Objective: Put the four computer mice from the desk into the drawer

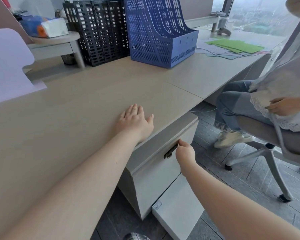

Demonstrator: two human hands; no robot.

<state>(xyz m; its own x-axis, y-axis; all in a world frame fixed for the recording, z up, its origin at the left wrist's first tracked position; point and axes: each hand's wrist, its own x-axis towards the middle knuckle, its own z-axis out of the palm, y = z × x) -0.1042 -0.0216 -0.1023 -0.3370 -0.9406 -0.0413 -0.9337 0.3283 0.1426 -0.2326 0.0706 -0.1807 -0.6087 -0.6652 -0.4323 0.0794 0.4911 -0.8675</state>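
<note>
My left hand (135,120) lies flat on the beige desk (76,108) near its front edge, fingers spread, holding nothing. Below it, my right hand (185,152) is curled on the dark metal handle (170,151) of the grey drawer (156,172) under the desk. The drawer front sits nearly flush with the cabinet, and its inside is hidden. No computer mouse is visible on the desk surface in front of me.
Black file racks (97,30) and a blue file rack (156,30) stand at the back. Green and grey sheets (232,46) lie at the far right. A seated person (260,101) on a wheeled chair (270,149) is close on the right. A white box (178,210) rests on the floor.
</note>
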